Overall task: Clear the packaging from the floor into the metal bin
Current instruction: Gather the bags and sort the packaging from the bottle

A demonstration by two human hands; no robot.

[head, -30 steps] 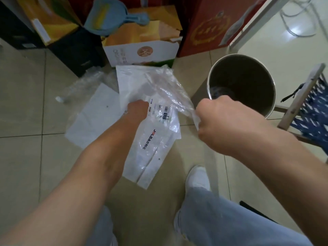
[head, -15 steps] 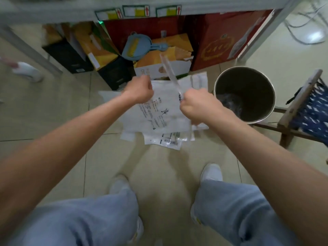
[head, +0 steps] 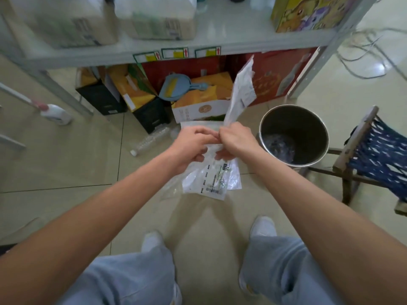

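Note:
Both hands hold a bunch of plastic packaging bags [head: 212,177] in front of me, above the floor. My left hand [head: 191,146] grips the bunch from the left. My right hand [head: 236,139] grips it from the right, and one white printed bag [head: 241,91] sticks upward out of that hand. The rest of the bags hang below the hands, showing labels. The round metal bin [head: 317,155] stands on the floor just right of my right hand, with some clear plastic at its bottom.
A clear plastic bottle [head: 147,142] lies on the floor left of the hands. A metal shelf [head: 176,47] with boxes under it stands ahead. A wooden stool with blue webbing [head: 374,155] is right of the bin. A white bottle [head: 56,114] lies far left.
I have stood up with the bags lifted off the floor. The hands came together on the bunch, and one bag now points upward from the right hand.

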